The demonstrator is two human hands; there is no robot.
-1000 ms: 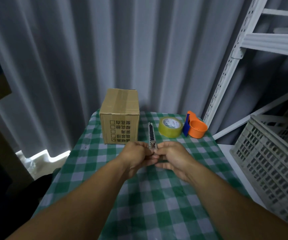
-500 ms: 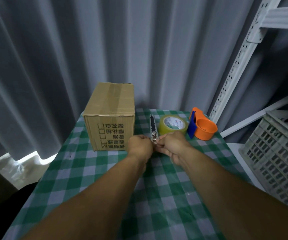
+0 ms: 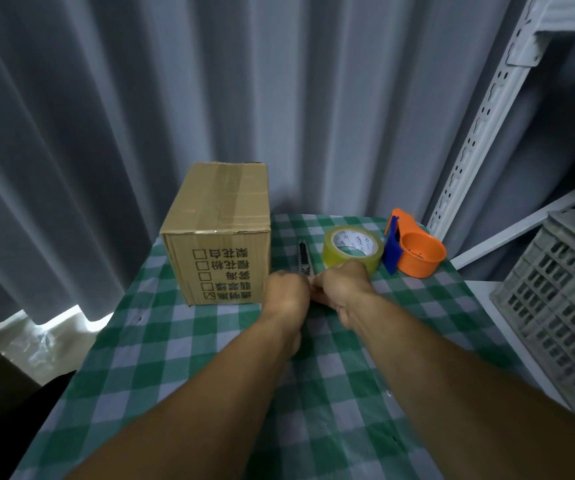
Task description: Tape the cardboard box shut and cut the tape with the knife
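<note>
From the head view, much of the knife (image 3: 303,258) was hidden: only its dark upper part stuck out beyond the two hands, and whatever lay lower was covered by the knuckles. The near edge of the tape roll (image 3: 352,250) was cut off by the right hand (image 3: 342,287), and the fingertips of both hands were turned away from the camera, so the exact hold on the knife could not be made out. The lower arms ran out of the picture at the bottom.

The knife rose from the spot where the two hands met, pointing away from the person. The cardboard box (image 3: 219,232) stood on the green checked tabletop (image 3: 161,348) just beyond and to the outer side of the left hand (image 3: 286,294), its top flaps down with a strip of tape along the seam. The tape roll lay flat just beyond the right hand, and an orange and blue tape dispenser (image 3: 413,249) sat farther out on that same side. A grey plastic crate (image 3: 563,303) stood well apart, off past the right forearm.

Both arms reached forward, nearly straight, converging at the middle of the tabletop. The left hand was clenched into a fist, knuckles up; the right hand was curled, pressed against the left, both closed around the lower part of the knife.
</note>
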